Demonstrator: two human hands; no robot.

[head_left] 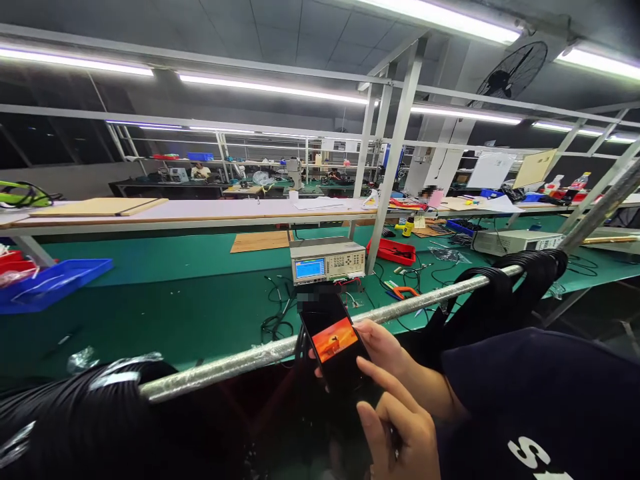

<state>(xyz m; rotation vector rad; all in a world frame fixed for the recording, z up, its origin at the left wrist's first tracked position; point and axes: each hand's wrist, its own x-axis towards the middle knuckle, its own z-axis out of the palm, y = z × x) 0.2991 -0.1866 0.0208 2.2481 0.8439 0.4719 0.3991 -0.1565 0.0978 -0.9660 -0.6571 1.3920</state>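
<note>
My right hand (pixel 407 430) comes up from the bottom edge, its index finger stretched toward the lower right part of a black smartphone (pixel 336 341) and its thumb held apart. Whether the fingertip touches the glass I cannot tell. Nothing is in this hand. An orange picture glows across the middle of the dark screen. The phone rests in the hand (pixel 383 343) of another person in a navy shirt (pixel 530 373), close by on the right; fingertips wrap its left edge. My left hand is out of sight.
Behind the phone, a metal bar (pixel 225 367) crosses the view, with black cable bundles (pixel 85 413) hung on it. On the green bench (pixel 190 300) stand a bench meter (pixel 327 260), a red tray (pixel 395 252) and loose leads. A blue bin (pixel 75 273) is at left.
</note>
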